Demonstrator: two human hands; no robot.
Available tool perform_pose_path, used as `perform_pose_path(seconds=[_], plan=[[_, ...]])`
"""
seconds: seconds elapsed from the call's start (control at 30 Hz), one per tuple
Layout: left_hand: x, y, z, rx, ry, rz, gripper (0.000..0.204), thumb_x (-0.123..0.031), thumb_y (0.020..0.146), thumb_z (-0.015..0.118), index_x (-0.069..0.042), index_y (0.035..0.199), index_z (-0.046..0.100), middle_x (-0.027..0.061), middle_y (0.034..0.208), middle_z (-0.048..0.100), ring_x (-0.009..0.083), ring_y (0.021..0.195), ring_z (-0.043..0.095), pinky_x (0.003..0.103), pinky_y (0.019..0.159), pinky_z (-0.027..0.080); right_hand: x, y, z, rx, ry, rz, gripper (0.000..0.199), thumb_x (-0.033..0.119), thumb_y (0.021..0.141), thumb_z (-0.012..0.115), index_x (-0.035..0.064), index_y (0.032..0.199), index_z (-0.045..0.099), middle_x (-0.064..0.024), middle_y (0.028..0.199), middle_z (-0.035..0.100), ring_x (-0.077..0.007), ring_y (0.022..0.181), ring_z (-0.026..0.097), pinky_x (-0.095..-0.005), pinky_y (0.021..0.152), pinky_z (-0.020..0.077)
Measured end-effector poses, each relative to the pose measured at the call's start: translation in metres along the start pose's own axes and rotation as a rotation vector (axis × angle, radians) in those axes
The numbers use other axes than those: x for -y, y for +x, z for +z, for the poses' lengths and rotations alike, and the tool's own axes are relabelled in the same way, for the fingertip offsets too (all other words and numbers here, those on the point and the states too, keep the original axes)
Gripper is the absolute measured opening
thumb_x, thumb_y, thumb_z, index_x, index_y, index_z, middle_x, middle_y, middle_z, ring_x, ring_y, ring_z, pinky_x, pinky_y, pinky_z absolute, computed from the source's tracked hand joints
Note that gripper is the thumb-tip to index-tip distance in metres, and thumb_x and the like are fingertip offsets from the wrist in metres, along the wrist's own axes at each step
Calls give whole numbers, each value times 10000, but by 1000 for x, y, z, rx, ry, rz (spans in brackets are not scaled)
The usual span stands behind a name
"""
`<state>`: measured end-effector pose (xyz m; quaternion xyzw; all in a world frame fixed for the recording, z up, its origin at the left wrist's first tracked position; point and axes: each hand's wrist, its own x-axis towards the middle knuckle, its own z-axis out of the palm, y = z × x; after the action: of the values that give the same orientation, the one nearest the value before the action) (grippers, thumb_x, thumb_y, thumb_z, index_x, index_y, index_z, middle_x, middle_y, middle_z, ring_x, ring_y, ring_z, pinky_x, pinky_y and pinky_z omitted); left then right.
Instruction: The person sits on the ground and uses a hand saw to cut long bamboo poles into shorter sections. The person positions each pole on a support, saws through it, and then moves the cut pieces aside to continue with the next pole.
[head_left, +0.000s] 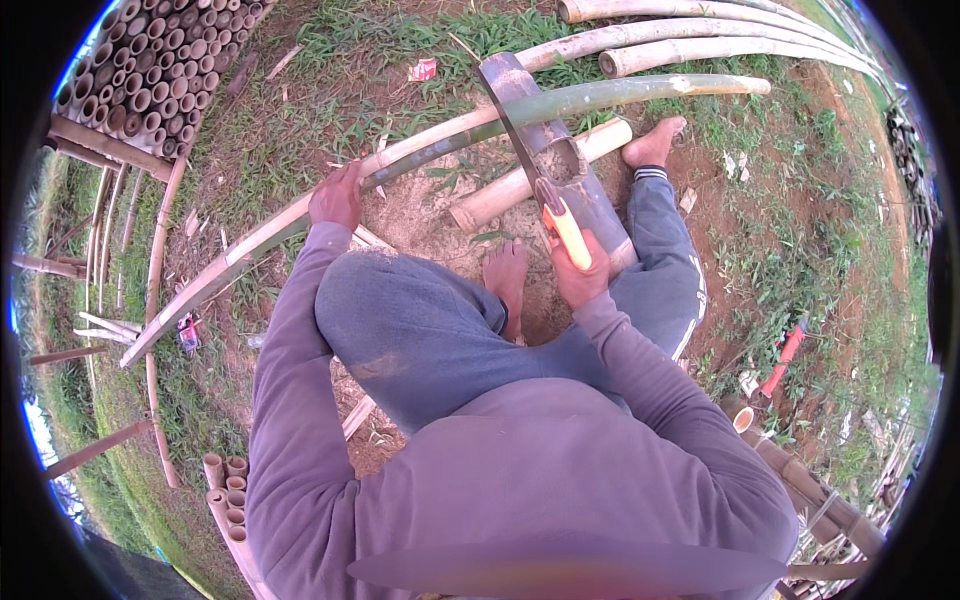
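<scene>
A long bamboo pole (428, 141), greenish with pale stretches, slants across in front of me, lower at the left. My left hand (337, 195) grips it left of centre. In my right hand (582, 268) is the orange-and-yellow handle of a handsaw (522, 150). The saw's blade points away and crosses the pole where it rests over a thick, dark bamboo log (592, 196); how deep the teeth sit cannot be seen. The log has an opening cut in its upper side, and a shorter pale bamboo piece (492, 203) runs through it.
Several bamboo poles (690, 47) lie at the far right. A rack of stacked bamboo tubes (150, 75) stands far left, with shorter tubes (236, 497) near left. An orange-handled tool (785, 360) lies on the grass to the right. My bare feet (505, 280) flank the log; sawdust covers the ground.
</scene>
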<state>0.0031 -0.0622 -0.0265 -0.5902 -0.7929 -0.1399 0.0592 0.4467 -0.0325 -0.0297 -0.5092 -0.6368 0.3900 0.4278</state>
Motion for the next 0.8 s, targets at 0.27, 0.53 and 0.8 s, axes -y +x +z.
perform_pose_path(seconds=[0.27,0.53,0.8], plan=[[1,-33,11,-80,68,-1,472,-208,976,672,-180,1445,626,61,1434,656,295,1328,606,512,1158,406,10,50,0,-92,246,-30,147,77,934,756,2,1058,732,-26,913,710,-111,814,639,-293,761,531],[-20,-103,8,-102,-6,253,680,-279,910,758,-210,1546,529,91,1515,579,317,1417,524,570,1198,331,-25,44,-13,-74,266,46,222,81,946,752,-3,1151,732,-30,940,715,-108,844,639,-297,795,532],[13,27,-10,376,252,-199,828,-354,763,904,-176,1469,508,154,1398,647,374,1359,581,563,1188,388,-19,47,-14,-14,137,-13,212,95,953,756,0,1142,732,-34,915,706,-98,831,630,-284,780,527]])
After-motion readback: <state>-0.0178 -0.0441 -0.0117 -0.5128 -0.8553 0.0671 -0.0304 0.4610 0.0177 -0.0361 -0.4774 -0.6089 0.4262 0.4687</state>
